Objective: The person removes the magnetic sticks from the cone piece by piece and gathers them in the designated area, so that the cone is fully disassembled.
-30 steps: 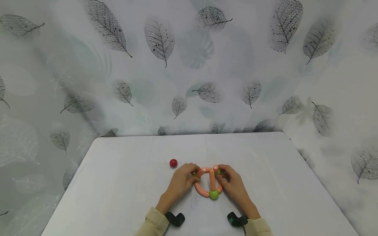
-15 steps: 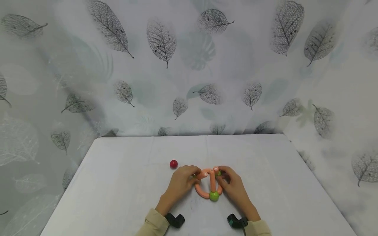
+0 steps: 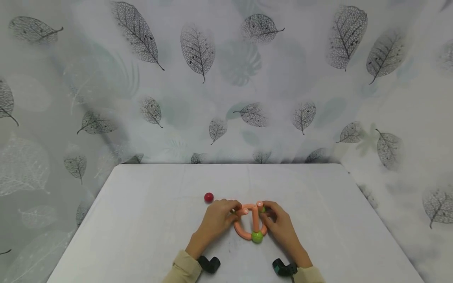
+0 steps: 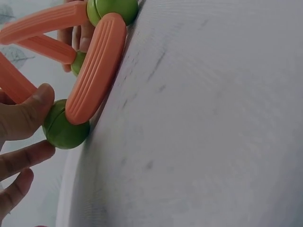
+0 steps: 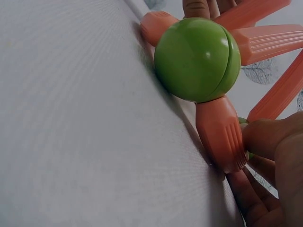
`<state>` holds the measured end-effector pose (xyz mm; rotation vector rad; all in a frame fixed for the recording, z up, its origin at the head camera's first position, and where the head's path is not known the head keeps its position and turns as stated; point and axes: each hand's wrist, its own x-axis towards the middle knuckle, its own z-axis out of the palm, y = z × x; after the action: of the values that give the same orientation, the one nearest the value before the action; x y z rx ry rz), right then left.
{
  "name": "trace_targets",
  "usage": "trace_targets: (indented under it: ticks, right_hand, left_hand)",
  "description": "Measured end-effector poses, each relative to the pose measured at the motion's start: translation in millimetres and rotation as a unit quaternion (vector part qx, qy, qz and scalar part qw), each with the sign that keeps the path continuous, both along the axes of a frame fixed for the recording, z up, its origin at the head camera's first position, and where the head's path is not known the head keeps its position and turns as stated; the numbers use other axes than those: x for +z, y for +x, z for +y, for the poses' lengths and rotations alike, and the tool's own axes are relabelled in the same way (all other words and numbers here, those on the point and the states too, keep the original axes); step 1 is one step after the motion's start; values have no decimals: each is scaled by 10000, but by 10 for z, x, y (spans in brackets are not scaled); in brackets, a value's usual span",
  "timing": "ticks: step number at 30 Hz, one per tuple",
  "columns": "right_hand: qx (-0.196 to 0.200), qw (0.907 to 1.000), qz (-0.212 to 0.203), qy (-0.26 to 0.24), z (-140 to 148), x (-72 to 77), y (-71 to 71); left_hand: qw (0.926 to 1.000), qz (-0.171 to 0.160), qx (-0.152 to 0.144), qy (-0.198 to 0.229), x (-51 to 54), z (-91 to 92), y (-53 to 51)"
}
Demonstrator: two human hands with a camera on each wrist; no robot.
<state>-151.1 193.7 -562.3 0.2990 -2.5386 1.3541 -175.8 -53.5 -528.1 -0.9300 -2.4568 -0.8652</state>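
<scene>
On the table [image 3: 159, 224], left hand [image 3: 217, 218] and right hand [image 3: 281, 223] pinch balls [image 4: 66, 130] flanking the ring [image 3: 242, 233]: probably light, stiff, best gripped there.

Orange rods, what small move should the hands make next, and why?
Probably tilt the left raised rod slightly inward with the left hand: its free end appears apart from the front rod, and that hand pinches the green ball at its base.

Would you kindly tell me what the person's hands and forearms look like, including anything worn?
The left hand and right hand wear no gloves. The left sleeve and right sleeve are light beige. Beside the cuffs sit a black, bent left wrist device and a similar right wrist device.
</scene>
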Motion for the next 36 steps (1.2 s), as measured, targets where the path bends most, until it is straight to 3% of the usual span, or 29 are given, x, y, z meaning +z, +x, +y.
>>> trace_targets:
  ticks: [7, 18, 26, 33, 36]
  right_hand:
    - [109, 9999, 38, 42, 18, -16, 14]
    - [87, 9998, 133, 141, 11, -25, 9]
    - [33, 9999, -80, 126, 6, 33, -12]
    - [41, 9998, -169, 106, 13, 26, 8]
    - [130, 9998, -103, 95, 32, -7, 17]
  left_hand:
    - [9998, -111, 135, -34, -23, -28, -12]
    - [9970, -355, 694, -11, 151, -304, -106]
    - [9938, -109, 1098, 151, 240, -546, -212]
    - [9871, -565, 1444, 399, 246, -776, -236]
    - [9852, -582, 1559, 406, 239, -861, -245]
